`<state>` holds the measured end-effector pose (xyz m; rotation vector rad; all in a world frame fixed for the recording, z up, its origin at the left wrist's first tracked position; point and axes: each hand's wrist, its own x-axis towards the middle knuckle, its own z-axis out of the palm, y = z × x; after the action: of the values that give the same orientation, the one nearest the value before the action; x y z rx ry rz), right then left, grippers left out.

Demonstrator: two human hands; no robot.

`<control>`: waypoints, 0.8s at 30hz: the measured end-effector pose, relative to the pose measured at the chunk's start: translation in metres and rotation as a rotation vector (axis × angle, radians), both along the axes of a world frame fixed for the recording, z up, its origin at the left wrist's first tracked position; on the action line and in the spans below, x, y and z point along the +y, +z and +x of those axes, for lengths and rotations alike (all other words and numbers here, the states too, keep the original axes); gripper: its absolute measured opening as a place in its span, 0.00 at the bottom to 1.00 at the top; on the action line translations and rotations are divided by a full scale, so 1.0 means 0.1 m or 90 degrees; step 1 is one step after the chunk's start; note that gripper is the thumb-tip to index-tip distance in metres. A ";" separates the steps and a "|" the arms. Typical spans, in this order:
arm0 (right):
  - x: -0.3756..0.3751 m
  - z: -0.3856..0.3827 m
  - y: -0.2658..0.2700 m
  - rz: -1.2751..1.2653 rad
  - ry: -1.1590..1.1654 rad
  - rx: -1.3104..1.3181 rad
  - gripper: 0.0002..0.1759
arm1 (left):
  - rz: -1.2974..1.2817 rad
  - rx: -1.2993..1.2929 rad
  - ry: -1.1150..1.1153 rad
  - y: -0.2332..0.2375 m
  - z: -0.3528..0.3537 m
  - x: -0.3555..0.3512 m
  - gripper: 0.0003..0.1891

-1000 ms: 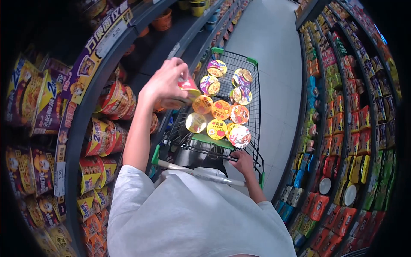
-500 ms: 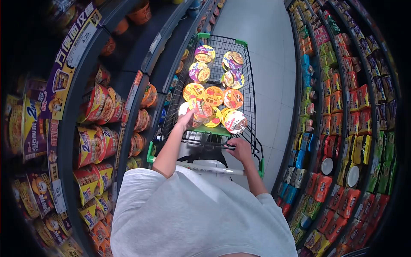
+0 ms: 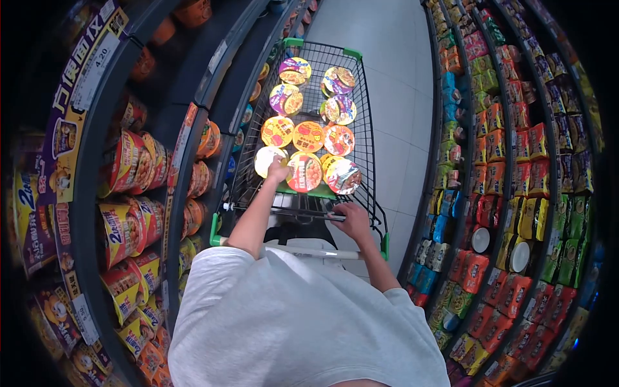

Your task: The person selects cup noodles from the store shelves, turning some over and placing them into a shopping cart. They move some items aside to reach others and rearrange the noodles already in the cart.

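Note:
A shopping cart (image 3: 369,138) with green corners holds several round instant noodle cups. My left hand (image 3: 278,169) is at the near end of the cart, its fingers on the left edge of a red noodle cup (image 3: 305,173). Just left of it sits a cup with a pale lid (image 3: 269,161), partly behind the fingers. Orange cups (image 3: 308,137) form a row farther in, and purple-and-yellow cups (image 3: 285,99) stand beyond them. My right hand (image 3: 351,218) is closed round a dark bar (image 3: 303,211) by the cart's handle (image 3: 316,252).
Shelves of noodle cups (image 3: 129,222) run close along the left, with a price strip (image 3: 97,68). On the right, shelves hold packaged noodles (image 3: 474,271) and two white round discs (image 3: 520,257). A tiled floor (image 3: 394,116) extends ahead between them.
The red noodle cup has moved down into the near row, its lid now facing up. The cart and cups appear slightly farther left in view. My right hand stays on the bar.

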<state>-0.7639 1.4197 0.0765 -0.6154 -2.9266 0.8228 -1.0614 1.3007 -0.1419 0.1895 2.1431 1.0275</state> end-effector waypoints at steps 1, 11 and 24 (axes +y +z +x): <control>0.00 0.01 -0.01 0.001 0.001 0.001 0.16 | 0.008 -0.014 -0.045 0.24 0.06 0.04 0.39; -0.01 -0.01 -0.04 0.010 0.002 -0.002 0.15 | -0.266 0.036 -0.558 1.15 0.30 0.05 0.32; -0.04 0.02 -0.07 0.005 -0.018 -0.013 0.15 | -0.256 0.041 -0.701 1.41 0.37 -0.40 0.25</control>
<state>-0.7619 1.4157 0.0694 -0.6671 -2.9310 0.8071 -1.0242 1.2604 -0.0010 1.0558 1.7954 -0.0471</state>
